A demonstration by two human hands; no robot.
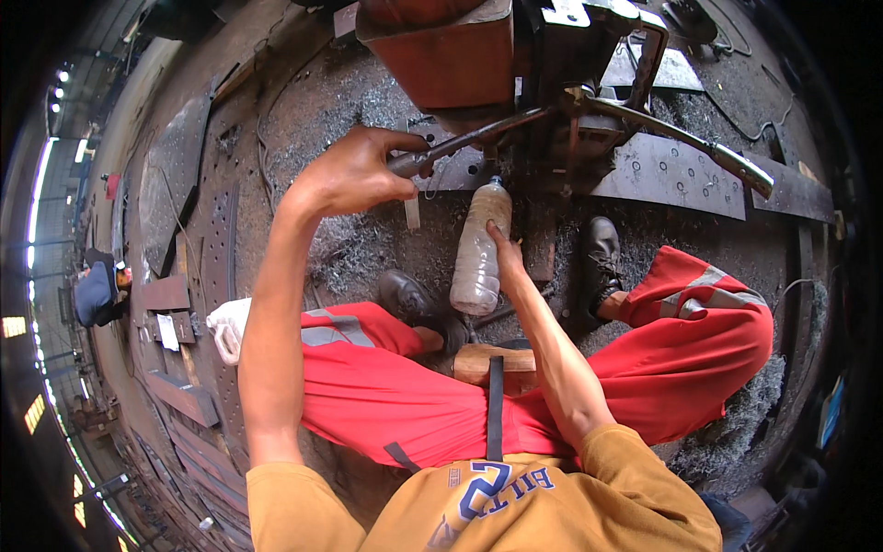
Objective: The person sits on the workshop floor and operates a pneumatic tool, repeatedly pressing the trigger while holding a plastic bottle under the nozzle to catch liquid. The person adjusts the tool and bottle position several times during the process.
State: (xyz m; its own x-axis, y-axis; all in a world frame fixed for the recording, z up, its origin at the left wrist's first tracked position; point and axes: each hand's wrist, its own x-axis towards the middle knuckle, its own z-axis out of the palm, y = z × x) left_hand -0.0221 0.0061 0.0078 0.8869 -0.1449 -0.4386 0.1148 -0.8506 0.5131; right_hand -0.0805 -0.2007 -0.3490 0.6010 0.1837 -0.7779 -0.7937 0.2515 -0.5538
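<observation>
My left hand (363, 170) is closed around the end of a metal lever handle (478, 134) on a drilling machine (441, 60). Its fingers curl over the top, with the thumb underneath. In my right hand (508, 262) is a clear plastic bottle (474, 253) of cloudy liquid, gripped from its right side. The bottle is tilted slightly, its narrow tip pointing up and away, close below the machine's spindle area. A second lever (685, 138) slants out to the right, untouched. Shadow hides the exact contact point under the machine.
A long steel plate (676, 177) with marked circles lies beneath the machine. Metal shavings (345, 101) cover much of the floor. A wooden block (474, 364) sits between my legs, and a white jug (228, 329) stands left. Another person (97, 290) is at far left.
</observation>
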